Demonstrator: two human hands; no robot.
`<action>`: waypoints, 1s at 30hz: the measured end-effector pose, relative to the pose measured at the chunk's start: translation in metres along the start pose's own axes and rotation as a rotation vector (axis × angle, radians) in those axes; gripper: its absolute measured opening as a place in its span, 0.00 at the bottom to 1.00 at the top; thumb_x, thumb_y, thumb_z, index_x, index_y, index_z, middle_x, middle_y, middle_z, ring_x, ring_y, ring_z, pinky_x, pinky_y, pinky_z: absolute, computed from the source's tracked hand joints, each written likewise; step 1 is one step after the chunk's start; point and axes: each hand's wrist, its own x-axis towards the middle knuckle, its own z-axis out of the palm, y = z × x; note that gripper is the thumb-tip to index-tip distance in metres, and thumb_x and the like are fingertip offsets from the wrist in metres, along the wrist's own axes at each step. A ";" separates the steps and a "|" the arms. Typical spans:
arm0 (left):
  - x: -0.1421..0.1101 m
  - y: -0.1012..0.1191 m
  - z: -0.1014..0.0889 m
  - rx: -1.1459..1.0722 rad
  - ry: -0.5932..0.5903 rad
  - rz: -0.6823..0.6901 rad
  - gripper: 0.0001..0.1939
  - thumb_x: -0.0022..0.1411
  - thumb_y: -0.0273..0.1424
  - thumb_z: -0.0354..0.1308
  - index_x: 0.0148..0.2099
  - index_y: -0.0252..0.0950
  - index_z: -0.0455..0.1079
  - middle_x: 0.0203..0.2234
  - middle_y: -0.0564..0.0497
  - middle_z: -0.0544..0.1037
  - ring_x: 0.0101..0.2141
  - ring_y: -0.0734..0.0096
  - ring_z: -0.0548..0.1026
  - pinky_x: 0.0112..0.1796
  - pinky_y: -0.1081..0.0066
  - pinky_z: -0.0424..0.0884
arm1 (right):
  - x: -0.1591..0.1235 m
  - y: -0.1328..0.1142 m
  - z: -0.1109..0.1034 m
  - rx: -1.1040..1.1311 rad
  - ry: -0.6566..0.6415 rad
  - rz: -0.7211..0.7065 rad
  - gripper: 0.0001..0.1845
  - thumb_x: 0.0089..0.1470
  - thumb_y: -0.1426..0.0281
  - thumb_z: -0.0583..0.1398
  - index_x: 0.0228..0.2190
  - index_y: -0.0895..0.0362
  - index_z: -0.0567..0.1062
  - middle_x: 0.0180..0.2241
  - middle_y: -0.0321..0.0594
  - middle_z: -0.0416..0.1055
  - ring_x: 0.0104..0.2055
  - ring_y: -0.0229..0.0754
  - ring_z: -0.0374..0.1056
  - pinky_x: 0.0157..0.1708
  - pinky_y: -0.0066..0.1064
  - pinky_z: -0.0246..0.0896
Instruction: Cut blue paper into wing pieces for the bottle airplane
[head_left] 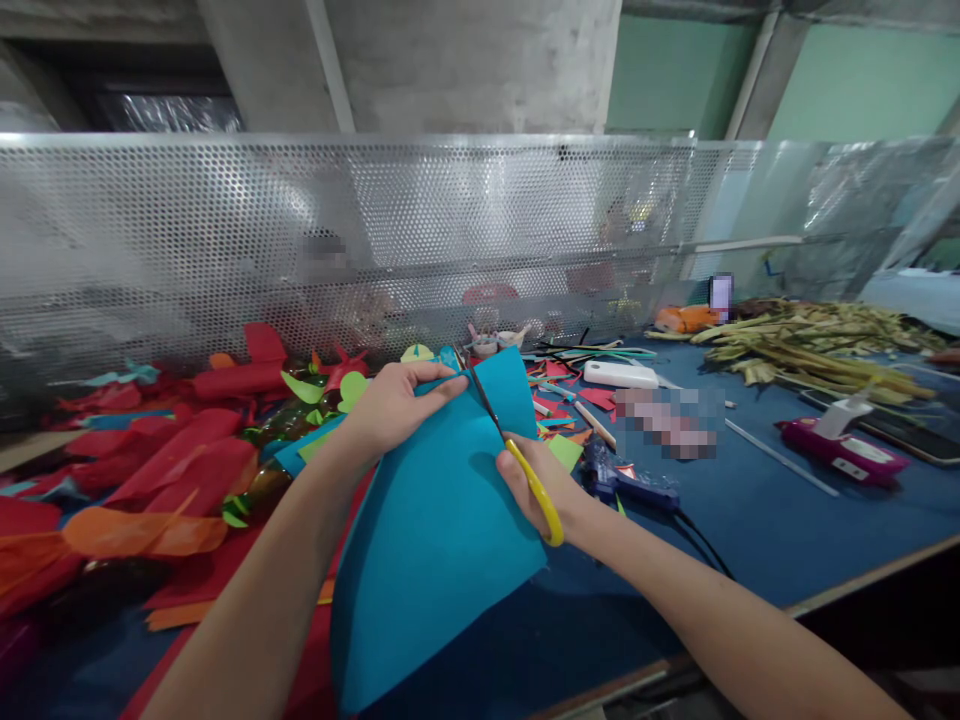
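A large sheet of blue felt or paper (pixel 435 540) hangs between my hands over the table. My left hand (pixel 394 405) pinches its upper edge, thumb on the near face. Yellow-handled scissors (pixel 534 490) are in my right hand (pixel 544 480), their dark blades on the sheet along a cut that runs down from the top edge. To the right of the cut, a flap of the sheet stands up. The lower part of the sheet curves down toward me.
Red and orange cut pieces (pixel 187 470) are heaped on the left. A blue glue gun (pixel 630 485) with a cord, a white device (pixel 621 375) and a magenta power strip (pixel 844 450) lie right. Dried stalks (pixel 802 340) sit farther back. A perforated metal screen (pixel 480 220) stands behind.
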 end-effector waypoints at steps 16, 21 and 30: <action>0.000 0.001 0.000 0.017 0.000 -0.019 0.18 0.52 0.48 0.58 0.34 0.41 0.78 0.31 0.52 0.82 0.32 0.61 0.77 0.32 0.69 0.74 | 0.001 -0.004 -0.003 -0.031 -0.054 -0.018 0.33 0.52 0.38 0.39 0.25 0.55 0.58 0.20 0.36 0.61 0.21 0.37 0.55 0.21 0.29 0.46; 0.001 0.003 0.000 0.014 0.007 -0.025 0.17 0.51 0.48 0.58 0.34 0.42 0.78 0.30 0.53 0.82 0.31 0.62 0.77 0.33 0.69 0.73 | 0.001 -0.002 -0.002 -0.033 -0.056 -0.024 0.34 0.50 0.37 0.38 0.25 0.54 0.58 0.21 0.36 0.61 0.21 0.38 0.55 0.22 0.30 0.46; 0.000 0.001 -0.001 0.123 0.036 0.004 0.20 0.49 0.51 0.59 0.35 0.41 0.78 0.35 0.51 0.82 0.38 0.56 0.77 0.38 0.67 0.72 | 0.000 -0.002 -0.004 -0.050 -0.130 -0.025 0.26 0.57 0.45 0.43 0.31 0.55 0.60 0.28 0.41 0.65 0.28 0.42 0.61 0.28 0.33 0.57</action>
